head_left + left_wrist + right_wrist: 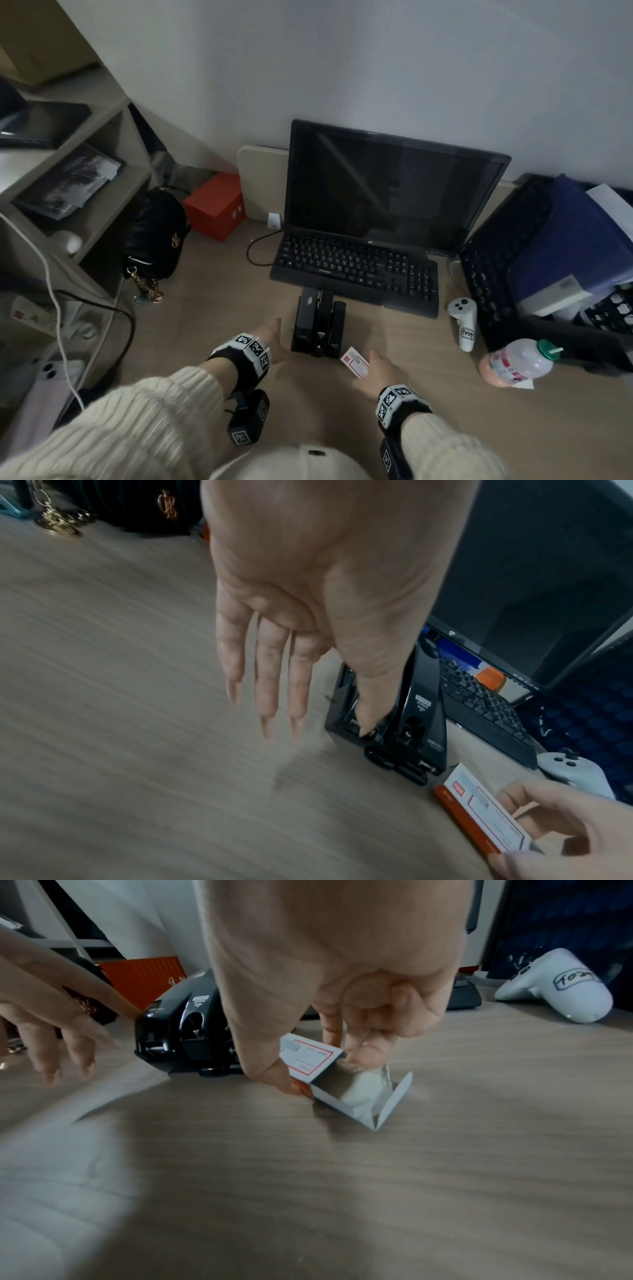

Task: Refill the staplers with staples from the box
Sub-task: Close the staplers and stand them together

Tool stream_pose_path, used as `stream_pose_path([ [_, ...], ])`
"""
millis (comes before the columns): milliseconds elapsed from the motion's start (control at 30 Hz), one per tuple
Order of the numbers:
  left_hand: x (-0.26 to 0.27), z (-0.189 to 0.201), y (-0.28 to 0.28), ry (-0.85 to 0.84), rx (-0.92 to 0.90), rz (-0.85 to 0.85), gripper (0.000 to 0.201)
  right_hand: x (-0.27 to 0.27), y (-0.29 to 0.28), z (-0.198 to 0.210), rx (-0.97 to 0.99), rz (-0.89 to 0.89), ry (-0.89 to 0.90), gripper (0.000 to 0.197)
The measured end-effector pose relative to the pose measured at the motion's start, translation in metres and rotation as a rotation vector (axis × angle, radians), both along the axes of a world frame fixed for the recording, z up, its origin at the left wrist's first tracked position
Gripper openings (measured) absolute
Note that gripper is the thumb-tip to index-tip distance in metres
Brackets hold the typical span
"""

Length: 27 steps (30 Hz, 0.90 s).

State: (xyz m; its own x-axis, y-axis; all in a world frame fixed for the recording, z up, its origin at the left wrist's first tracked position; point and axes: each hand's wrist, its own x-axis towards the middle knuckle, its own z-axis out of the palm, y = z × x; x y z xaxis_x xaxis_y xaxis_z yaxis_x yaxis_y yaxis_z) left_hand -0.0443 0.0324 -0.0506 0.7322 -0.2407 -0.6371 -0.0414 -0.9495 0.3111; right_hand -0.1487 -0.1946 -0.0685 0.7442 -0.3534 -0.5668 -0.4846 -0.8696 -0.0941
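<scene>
While left hand (308,574) opens, right hand (329,969) pinches box (308,1058)

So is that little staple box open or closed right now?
Open: the staple box has its end flap folded out, held by the right hand.

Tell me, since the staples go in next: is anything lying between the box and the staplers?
Nothing visible does. The box, pinched by the right hand, sits on bare desk just beside the staplers. The left hand touches their other side.

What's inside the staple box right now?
The staple box has its end flap open. Inside shows bare white card and the right hand's fingertips. Any staples deeper in are hidden.
</scene>
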Motion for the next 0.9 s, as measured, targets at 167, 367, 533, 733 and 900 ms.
stream_pose_path([
  [167,0.0,0.009,-0.001,-0.078,-0.043,0.025,0.074,-0.002,-0.004,0.014,-0.007,-0.037,-0.085,0.056],
  [367,0.001,0.033,-0.009,-0.235,-0.278,0.131,0.044,0.006,0.0,0.045,-0.025,-0.031,-0.346,0.049],
  [533,-0.006,0.045,-0.03,-0.032,-0.634,0.285,0.063,0.016,0.023,0.062,0.025,0.154,-0.448,0.057],
  [733,-0.006,0.041,-0.033,-0.053,-0.672,0.236,0.074,0.022,0.039,0.071,0.019,0.336,-0.515,0.065],
  [900,-0.001,0.042,-0.032,0.089,-0.814,0.379,0.046,0.02,0.029,0.067,0.086,0.243,-0.676,0.058],
])
